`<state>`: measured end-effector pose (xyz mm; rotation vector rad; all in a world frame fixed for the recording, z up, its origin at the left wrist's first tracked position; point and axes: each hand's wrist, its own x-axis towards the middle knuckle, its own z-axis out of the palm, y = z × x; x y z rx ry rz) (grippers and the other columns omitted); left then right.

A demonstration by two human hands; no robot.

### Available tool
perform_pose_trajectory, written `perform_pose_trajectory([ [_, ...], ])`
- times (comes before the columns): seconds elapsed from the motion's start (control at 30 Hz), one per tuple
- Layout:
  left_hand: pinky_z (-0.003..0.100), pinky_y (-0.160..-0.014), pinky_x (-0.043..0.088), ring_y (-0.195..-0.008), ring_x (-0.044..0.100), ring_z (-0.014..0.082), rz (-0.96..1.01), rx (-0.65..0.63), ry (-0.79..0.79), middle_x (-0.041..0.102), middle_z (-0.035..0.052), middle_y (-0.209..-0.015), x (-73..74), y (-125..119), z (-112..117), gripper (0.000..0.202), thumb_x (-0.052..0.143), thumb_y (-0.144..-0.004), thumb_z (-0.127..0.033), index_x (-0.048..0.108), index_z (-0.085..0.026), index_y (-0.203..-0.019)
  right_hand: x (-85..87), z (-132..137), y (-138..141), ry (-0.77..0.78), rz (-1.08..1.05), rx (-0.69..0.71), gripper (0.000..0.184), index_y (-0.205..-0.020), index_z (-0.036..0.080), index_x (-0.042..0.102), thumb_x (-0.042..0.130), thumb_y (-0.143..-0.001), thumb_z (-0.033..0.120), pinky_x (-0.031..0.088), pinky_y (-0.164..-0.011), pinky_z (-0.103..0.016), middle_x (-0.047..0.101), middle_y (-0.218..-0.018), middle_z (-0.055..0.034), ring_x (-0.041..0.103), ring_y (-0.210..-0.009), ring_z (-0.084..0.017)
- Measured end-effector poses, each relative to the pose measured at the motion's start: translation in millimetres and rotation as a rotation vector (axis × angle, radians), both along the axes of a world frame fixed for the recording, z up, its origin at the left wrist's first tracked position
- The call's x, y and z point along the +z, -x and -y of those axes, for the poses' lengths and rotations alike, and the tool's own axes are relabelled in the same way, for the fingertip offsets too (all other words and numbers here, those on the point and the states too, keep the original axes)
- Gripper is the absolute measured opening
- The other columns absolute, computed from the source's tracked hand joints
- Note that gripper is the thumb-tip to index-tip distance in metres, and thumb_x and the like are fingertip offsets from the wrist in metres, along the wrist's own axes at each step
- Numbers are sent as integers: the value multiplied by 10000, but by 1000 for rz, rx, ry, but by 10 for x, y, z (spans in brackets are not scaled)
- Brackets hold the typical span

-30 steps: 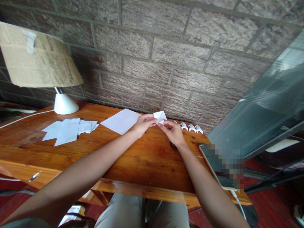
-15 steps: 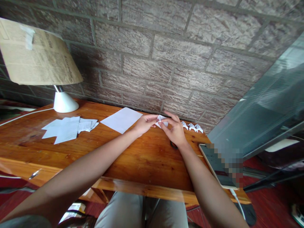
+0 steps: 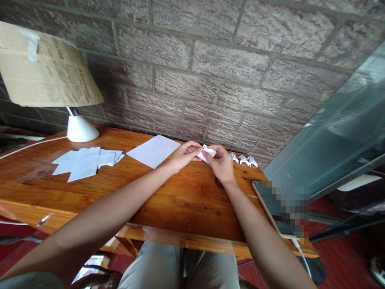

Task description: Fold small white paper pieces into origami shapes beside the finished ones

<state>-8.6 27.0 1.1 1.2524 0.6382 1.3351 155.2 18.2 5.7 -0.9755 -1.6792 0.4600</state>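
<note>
Between my two hands, above the back of the wooden desk, is a small piece of folded white paper (image 3: 208, 153). My left hand (image 3: 184, 155) pinches its left side between thumb and fingers. My right hand (image 3: 221, 162) grips it from the right, the thumb pressed on its front face. Part of the paper is hidden behind my fingers. Just right of my right hand stand small folded paper pieces (image 3: 243, 160) in a row. A flat white sheet (image 3: 154, 151) lies left of my left hand.
Loose white paper pieces (image 3: 84, 162) overlap on the left of the desk (image 3: 180, 204), near a lamp (image 3: 82, 129) with a newsprint shade. A tablet (image 3: 273, 208) with a white cable lies at the right edge. A dark round object (image 3: 218, 182) sits under my right wrist. A brick wall stands behind.
The fingers of my right hand have closed in on the folded paper, its thumb now across the front. The paper has turned and changed shape between my hands.
</note>
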Motion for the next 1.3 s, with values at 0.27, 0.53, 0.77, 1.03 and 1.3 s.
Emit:
perform_pose_trajectory([
  [0.27, 305, -759, 533, -824, 648, 154, -30, -61, -60, 690, 50, -901, 22, -18, 26, 349, 793, -674, -373, 663, -145, -904, 39, 3, -15, 5, -77, 0, 288, -920, 219, 687, 680, -775, 468, 494, -711, -316, 710, -888, -47, 626, -752, -194],
  [0.53, 311, -759, 534, -814, 646, 156, -30, -62, -95, 681, 50, -910, 16, -10, -3, 356, 775, -697, -388, 646, -147, -926, 104, 51, -14, -77, 40, -13, 244, -938, 257, 738, 635, -827, 449, 482, -697, -318, 715, -987, -60, 637, -850, -210],
  [0.77, 330, -810, 510, -829, 658, 167, -28, -80, -107, 702, 64, -938, -11, -15, -21, 365, 808, -660, -321, 669, -144, -948, 69, -3, 1, 87, -204, 90, 446, -1117, 217, 634, 718, -741, 440, 516, -821, -359, 719, -1021, -70, 658, -885, -213],
  [1.03, 330, -812, 506, -802, 649, 155, 19, -77, -34, 706, 56, -881, -45, 15, -64, 310, 808, -657, -300, 702, -131, -895, 90, -16, -3, 182, -276, 130, 360, -1001, 218, 695, 744, -717, 433, 527, -805, -347, 734, -991, -54, 669, -867, -210],
  [1.3, 315, -802, 506, -838, 653, 161, 37, -97, -7, 724, 63, -913, -83, 26, -101, 321, 800, -675, -318, 722, -148, -936, 91, -26, -20, 232, -288, 176, 323, -892, 202, 737, 756, -697, 459, 522, -744, -316, 745, -897, -37, 658, -768, -182],
])
